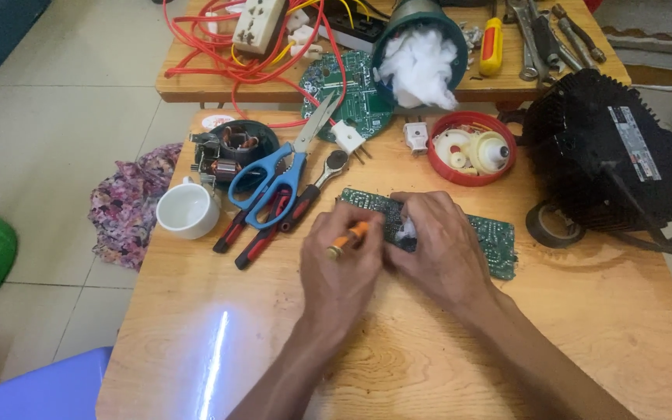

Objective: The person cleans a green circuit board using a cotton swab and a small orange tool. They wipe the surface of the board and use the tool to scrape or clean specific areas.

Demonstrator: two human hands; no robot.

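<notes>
While the left hand [344, 268] closes around a small orange-handled tool [349, 239], most likely a screwdriver, the right hand [437, 249] presses down on a long green circuit board [495, 241] and pinches a bit of white wadding [406, 229] against it. The board lies flat on the wooden table [585, 327], near its middle, partly hidden under both hands. I judge the work to be at the stage of cleaning or probing one spot on the board: the tool's tip points at the place the right fingers cover, though the tip itself is hidden. Any next move calls for a steady board, a light touch with the tip and care not to scrape the parts soldered around it.

Counted on the near table: one pair of blue-handled scissors [278, 175], one pair of red and black pliers [254, 229], one ratchet wrench [324, 175], one white cup [187, 208], one dark motor part [235, 152], two white plugs [349, 136], one red lid [472, 148] holding white plastic pieces, one roll of dark tape [551, 225], one black finned housing [600, 152]. One round green circuit board [351, 89] bridges to the far bench, where one dark green shell stuffed with white wadding [418, 62], one white power strip [258, 23] with orange cable, one yellow and red screwdriver [491, 45] and several wrenches [542, 35] lie
</notes>
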